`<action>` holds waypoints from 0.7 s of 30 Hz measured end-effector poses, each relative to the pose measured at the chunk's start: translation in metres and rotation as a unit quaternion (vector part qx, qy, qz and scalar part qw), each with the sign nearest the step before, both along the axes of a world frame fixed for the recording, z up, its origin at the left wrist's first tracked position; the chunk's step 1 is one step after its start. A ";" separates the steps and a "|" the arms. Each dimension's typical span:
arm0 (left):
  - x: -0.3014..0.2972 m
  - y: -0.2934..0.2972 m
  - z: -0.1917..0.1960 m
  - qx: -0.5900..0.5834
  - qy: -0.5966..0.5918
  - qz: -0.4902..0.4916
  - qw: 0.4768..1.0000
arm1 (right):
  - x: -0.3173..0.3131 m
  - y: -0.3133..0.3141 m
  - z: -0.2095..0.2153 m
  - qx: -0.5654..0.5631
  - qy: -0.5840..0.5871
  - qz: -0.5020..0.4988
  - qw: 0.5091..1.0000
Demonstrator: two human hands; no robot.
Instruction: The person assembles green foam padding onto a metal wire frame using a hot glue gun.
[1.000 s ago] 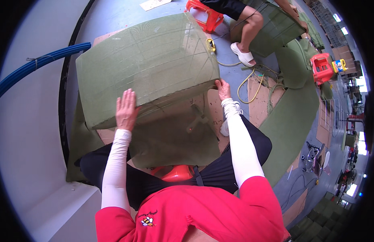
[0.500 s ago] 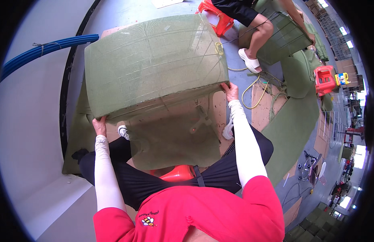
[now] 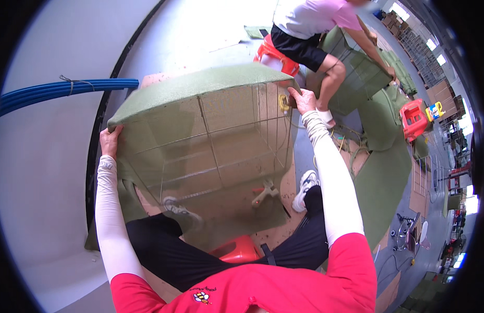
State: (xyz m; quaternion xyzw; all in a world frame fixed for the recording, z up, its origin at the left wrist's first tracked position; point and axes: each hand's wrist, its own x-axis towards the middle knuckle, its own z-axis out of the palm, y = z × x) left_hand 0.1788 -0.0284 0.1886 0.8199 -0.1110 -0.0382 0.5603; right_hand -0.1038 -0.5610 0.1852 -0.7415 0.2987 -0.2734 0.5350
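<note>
A box-shaped wire frame covered in green mesh [image 3: 200,125] is tilted in front of me, its thin metal rods showing through the see-through side. My left hand [image 3: 110,141] pinches the upper left corner of this mesh cover. At the upper right corner, my right hand [image 3: 303,100] is closed on the mesh edge with the thumb on top. A pale gun-shaped tool [image 3: 265,194] with a small red light lies between my feet, seen past the lower edge of the mesh. Part of the frame's far side is hidden by the green top.
Between my legs is a red plastic stool [image 3: 237,249]. A person [image 3: 320,36] at the upper right handles another mesh-covered frame [image 3: 351,73]. Blue tubes [image 3: 70,89] jut out at the left. Farther right stand a red stool [image 3: 415,121] and a yellow bottle [image 3: 435,111].
The frame has tipped up, so its near mesh side now faces me. Both hands have risen with its corners, and the other person shows more fully.
</note>
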 end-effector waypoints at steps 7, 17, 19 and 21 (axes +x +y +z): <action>0.055 -0.010 0.008 0.024 -0.005 -0.042 0.999 | 0.048 -0.026 0.018 -0.109 0.136 -0.026 0.984; 0.064 -0.008 -0.018 -0.034 0.215 -0.071 0.973 | 0.086 -0.052 -0.027 -0.168 0.163 -0.039 0.971; 0.059 0.001 -0.020 -0.051 0.282 -0.094 0.954 | 0.091 -0.051 -0.030 -0.142 0.131 -0.023 0.981; 0.054 0.006 -0.029 -0.025 0.284 -0.119 0.951 | 0.078 -0.055 -0.037 -0.127 0.149 -0.004 0.981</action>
